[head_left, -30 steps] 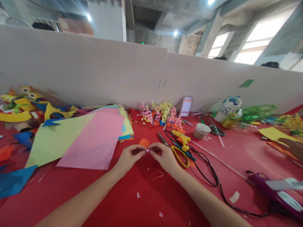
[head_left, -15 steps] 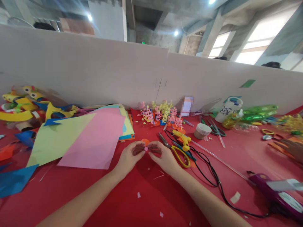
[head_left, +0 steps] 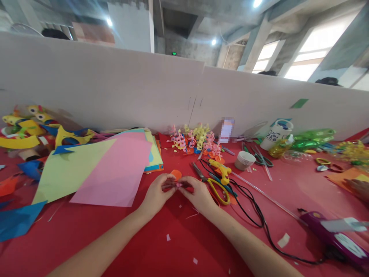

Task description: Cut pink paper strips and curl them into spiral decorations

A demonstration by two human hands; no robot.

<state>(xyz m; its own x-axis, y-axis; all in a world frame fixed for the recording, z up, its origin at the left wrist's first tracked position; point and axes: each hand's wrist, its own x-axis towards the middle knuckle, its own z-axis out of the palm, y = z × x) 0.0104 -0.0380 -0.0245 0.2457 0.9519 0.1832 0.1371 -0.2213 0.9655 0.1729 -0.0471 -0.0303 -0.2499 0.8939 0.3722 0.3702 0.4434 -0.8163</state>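
My left hand [head_left: 157,192] and my right hand [head_left: 200,192] meet above the red table, thumbs and fingers pinched close together. Between their fingertips is a small pink paper piece [head_left: 179,185], mostly covered by the fingers. Just behind the fingertips shows an orange paper disc [head_left: 176,174]; whether it is joined to the pink piece I cannot tell. Right of my right hand lie yellow-handled scissors [head_left: 219,192] and a yellow glue gun [head_left: 221,170]. A stack of coloured paper, with a pink sheet [head_left: 115,173] on top, lies to the left of my left hand.
Small curled pink and yellow paper figures [head_left: 198,140] stand at the back by the white partition [head_left: 115,84]. A paper cup [head_left: 244,161], a purple glue gun [head_left: 331,234] and black cords [head_left: 256,207] lie rightward. Another person's hand [head_left: 359,188] is at the far right.
My fingertips have closed further over the pink piece, and more of the orange disc's face shows behind them. At the far right, the other person's hand has shifted, uncovering some yellow.
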